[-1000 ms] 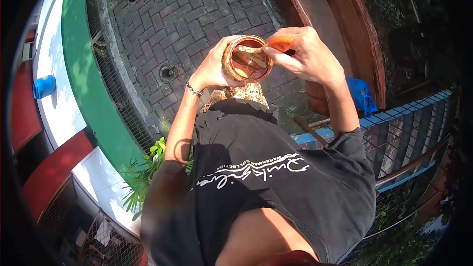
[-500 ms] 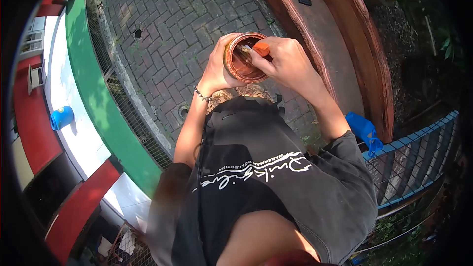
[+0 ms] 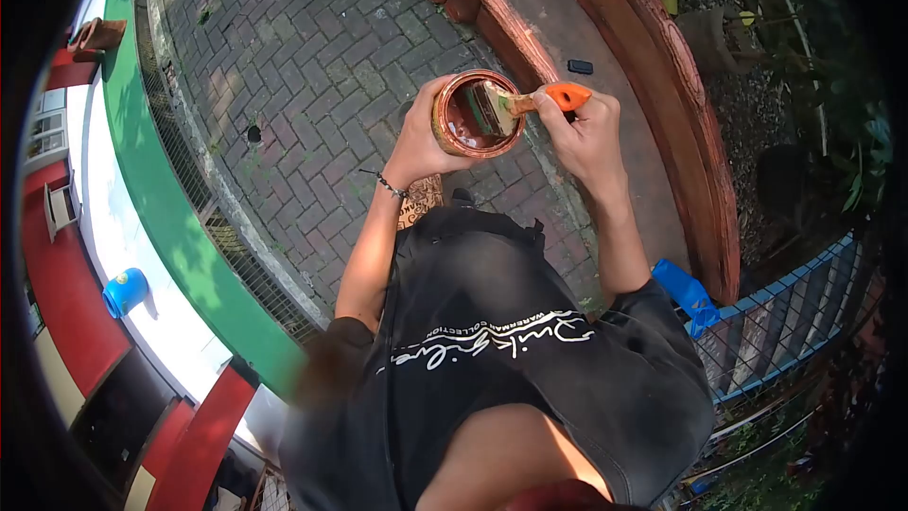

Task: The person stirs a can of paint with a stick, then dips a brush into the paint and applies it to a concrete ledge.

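Note:
My left hand (image 3: pixel 423 140) is wrapped around an open paint can (image 3: pixel 476 114) with reddish-brown paint inside, held up in front of my chest. My right hand (image 3: pixel 584 128) grips the orange handle of a paintbrush (image 3: pixel 534 100). The bristles lie across the can's opening, resting near its rim. A bracelet sits on my left wrist. I wear a black shirt with white lettering.
A curved reddish-brown bench (image 3: pixel 605 85) runs to the right, with a small black object (image 3: pixel 580 66) on its seat. Brick paving (image 3: pixel 312 47) lies below. A green-and-white wall (image 3: pixel 161 199) with a blue cup (image 3: pixel 125 291) curves on the left. A blue fence (image 3: pixel 776 322) stands at right.
My right hand has drawn back to the right, so the brush handle now sticks out sideways and the bristles lie at the can's rim. The view has shifted over the ground.

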A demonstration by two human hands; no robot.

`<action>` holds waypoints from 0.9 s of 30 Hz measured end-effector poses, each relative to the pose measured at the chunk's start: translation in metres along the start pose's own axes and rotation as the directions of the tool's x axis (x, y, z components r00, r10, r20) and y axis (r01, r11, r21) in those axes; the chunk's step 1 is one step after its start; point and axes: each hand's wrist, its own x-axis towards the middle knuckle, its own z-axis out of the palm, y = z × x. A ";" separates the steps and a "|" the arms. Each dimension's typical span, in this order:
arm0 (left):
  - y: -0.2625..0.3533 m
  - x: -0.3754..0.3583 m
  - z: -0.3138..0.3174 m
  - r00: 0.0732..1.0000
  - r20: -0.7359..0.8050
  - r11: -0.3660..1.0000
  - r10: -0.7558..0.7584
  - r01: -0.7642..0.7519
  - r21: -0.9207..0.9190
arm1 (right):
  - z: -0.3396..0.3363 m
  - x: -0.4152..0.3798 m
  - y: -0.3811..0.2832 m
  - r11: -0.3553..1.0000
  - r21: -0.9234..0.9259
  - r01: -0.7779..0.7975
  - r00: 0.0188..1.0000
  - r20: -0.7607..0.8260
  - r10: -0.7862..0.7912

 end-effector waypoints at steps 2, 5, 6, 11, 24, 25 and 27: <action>-0.021 0.038 -0.018 0.999 0.036 1.000 -0.007 0.007 -0.004 | 0.009 0.031 0.016 0.999 -0.020 -0.048 0.998 -0.050 0.047; -0.044 0.103 -0.041 0.998 0.067 1.000 0.020 -0.020 -0.001 | 0.026 0.083 0.038 0.995 -0.006 -0.101 0.983 -0.156 0.099; -0.053 0.120 -0.047 0.996 0.089 1.000 0.005 -0.005 0.005 | 0.031 0.096 0.048 0.988 -0.010 -0.153 0.971 -0.186 0.149; -0.100 0.212 -0.079 0.983 0.178 0.997 -0.036 0.022 0.080 | 0.057 0.170 0.099 0.823 0.401 -0.403 0.795 -0.291 0.532; -0.267 0.488 -0.090 0.943 0.331 0.977 0.037 -0.103 0.185 | 0.109 0.361 0.265 0.718 0.571 -0.399 0.587 -0.442 0.678; -0.281 0.508 -0.089 0.945 0.321 0.974 0.064 -0.128 0.185 | 0.114 0.375 0.282 0.681 0.618 -0.393 0.565 -0.422 0.709; -0.323 0.545 -0.080 0.926 0.366 0.970 0.093 -0.167 0.176 | 0.122 0.405 0.310 0.666 0.609 -0.432 0.545 -0.412 0.730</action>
